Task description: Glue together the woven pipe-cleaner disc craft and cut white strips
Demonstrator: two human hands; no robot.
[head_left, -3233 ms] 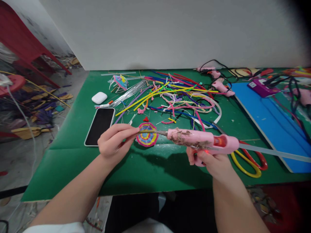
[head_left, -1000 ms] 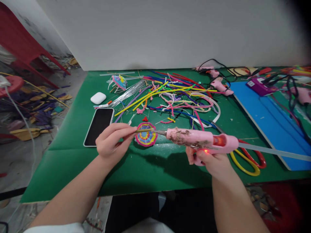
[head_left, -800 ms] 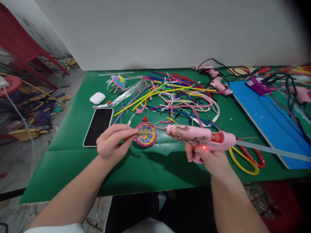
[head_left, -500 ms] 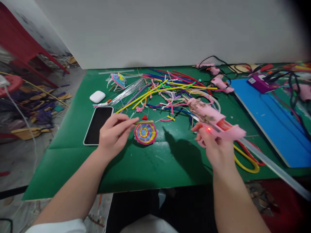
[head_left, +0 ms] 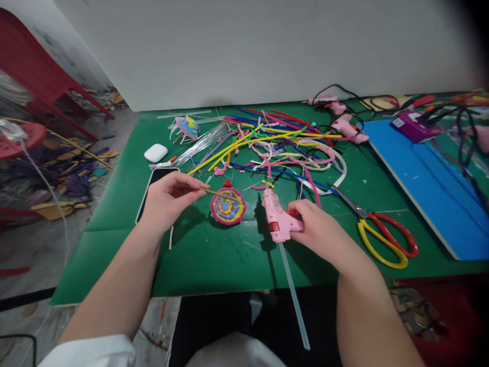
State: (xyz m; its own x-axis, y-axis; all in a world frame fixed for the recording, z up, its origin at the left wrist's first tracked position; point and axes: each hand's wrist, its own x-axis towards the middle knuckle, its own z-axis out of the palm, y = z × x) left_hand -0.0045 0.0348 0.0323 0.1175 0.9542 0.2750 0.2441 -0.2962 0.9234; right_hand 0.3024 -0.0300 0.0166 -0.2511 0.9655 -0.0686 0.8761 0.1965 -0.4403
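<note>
Between the thumb and fingers of my left hand is a thin brownish stick, its free end over a round disc ringed in pink, yellow and blue. My right hand is wrapped around the handle of a pink glue gun. The gun's nozzle points away from me, low over the table, and a long clear glue stick sticks out of its back. A small red piece lies just beyond the disc.
Scissors with red and yellow handles lie to the right, near a blue board. Pipe cleaners are heaped at the back. A phone, a white case and a small colourful umbrella shape are at left.
The glue gun has come left and down and turned, so its nozzle now points away from me. My left hand has shifted slightly left, and the stick now slants across the disc.
</note>
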